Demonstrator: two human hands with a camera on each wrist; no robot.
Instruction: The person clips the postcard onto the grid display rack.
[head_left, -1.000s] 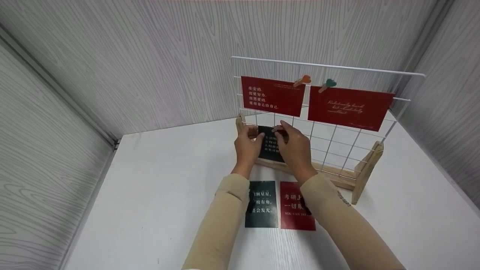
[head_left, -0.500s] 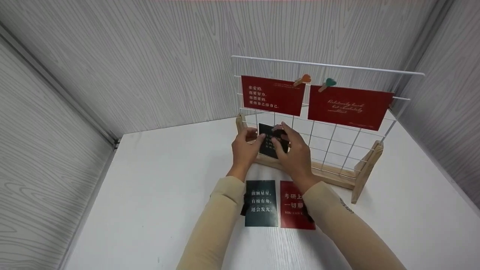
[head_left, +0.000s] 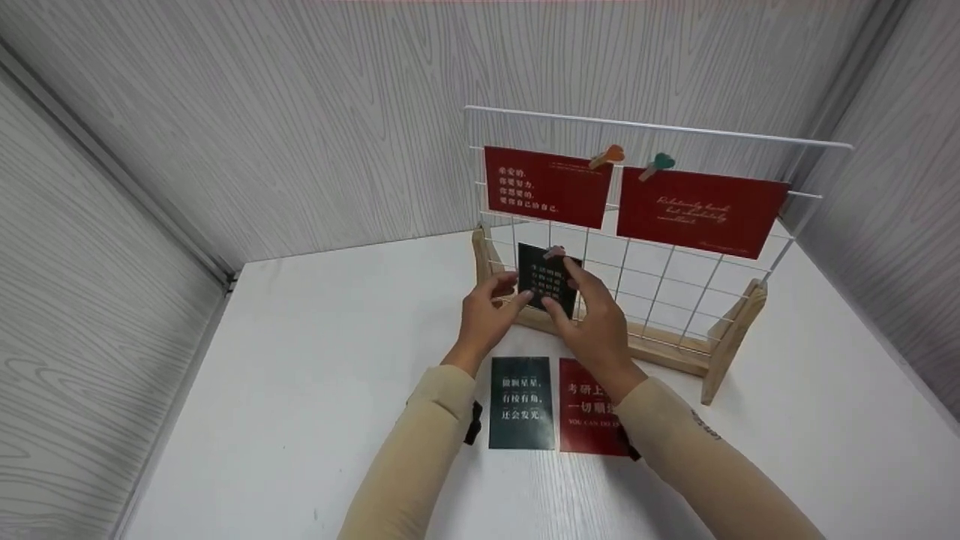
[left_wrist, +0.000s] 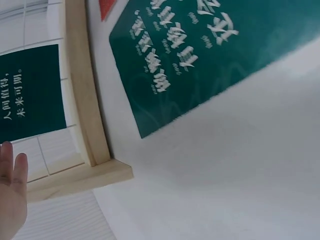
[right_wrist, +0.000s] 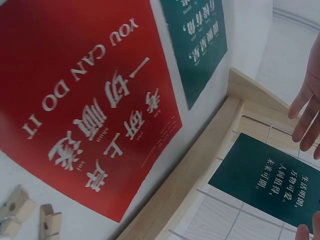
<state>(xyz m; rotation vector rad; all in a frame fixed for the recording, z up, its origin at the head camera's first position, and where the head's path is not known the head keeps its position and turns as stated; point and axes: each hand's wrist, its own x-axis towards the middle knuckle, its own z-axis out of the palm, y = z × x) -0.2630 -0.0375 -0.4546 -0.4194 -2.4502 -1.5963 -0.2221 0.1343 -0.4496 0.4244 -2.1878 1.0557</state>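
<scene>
A small dark green card (head_left: 541,279) with white writing hangs on the lower left of the white wire grid (head_left: 660,289). At its top edge sits a clothespin with a pinkish top (head_left: 555,252). My left hand (head_left: 486,313) is at the card's left edge, thumb and fingers spread apart. My right hand (head_left: 598,326) is by the right edge, fingers loosely extended and apart from the thumb. In the right wrist view, left-hand fingers (right_wrist: 307,112) and right fingertips (right_wrist: 304,233) flank the green card (right_wrist: 270,177), pinching nothing visible. Whether they touch it is unclear.
Two red cards (head_left: 546,187) hang higher on the grid, under an orange heart clothespin (head_left: 611,156) and a green one (head_left: 658,166). A green card (head_left: 520,405) and a red card (head_left: 587,409) lie on the table. Loose wooden clothespins (right_wrist: 49,221) show in the right wrist view.
Both hands have drawn down and slightly away from the card. The right fingers have let go of the clothespin, which stays at the card's top. More of the card shows.
</scene>
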